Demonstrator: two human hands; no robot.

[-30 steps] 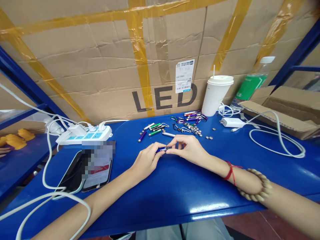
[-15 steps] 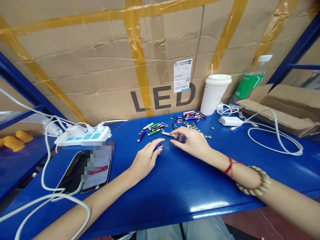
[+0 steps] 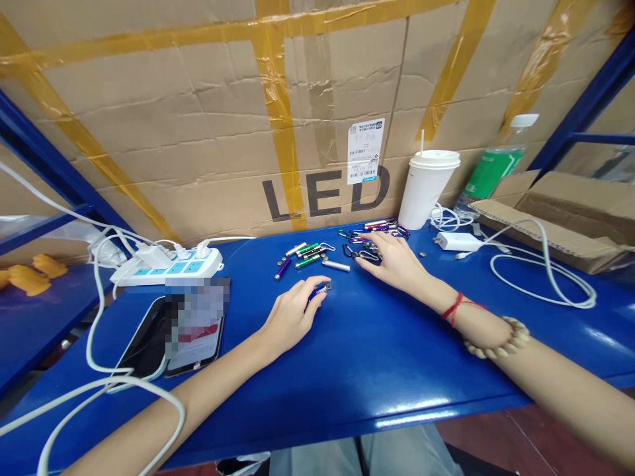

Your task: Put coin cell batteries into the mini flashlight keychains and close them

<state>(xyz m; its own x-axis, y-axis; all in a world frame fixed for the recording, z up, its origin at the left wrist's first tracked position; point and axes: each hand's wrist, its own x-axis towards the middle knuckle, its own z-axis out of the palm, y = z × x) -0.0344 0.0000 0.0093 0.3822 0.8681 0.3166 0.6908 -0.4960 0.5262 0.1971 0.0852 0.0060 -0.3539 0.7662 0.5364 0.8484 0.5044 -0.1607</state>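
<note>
My left hand (image 3: 290, 317) is closed, thumb and fingers pinching a small blue flashlight tube (image 3: 317, 292) with a shiny metal end that points right. Just above the table at the back, my right hand (image 3: 399, 264) reaches out with its fingers apart, over small batteries and clips; its fingertips partly cover them. Left of that hand a silver tube (image 3: 336, 266) lies loose. Further left rest green tubes (image 3: 308, 261) and a purple tube (image 3: 282, 269). Behind my right hand is a heap of coloured flashlights with carabiner clips (image 3: 380, 226).
A white cup (image 3: 427, 192) with a straw, a bottle (image 3: 496, 165) and an open carton (image 3: 570, 225) stand at the right, near a white charger (image 3: 457, 242) and cable. Left are a power strip (image 3: 169, 266) and two phones (image 3: 201, 344). A large cardboard box (image 3: 213, 132) forms the back.
My right hand has let go of the silver tube, which now lies on the table, and has moved right and back over the heap. My left hand still holds the blue tube.
</note>
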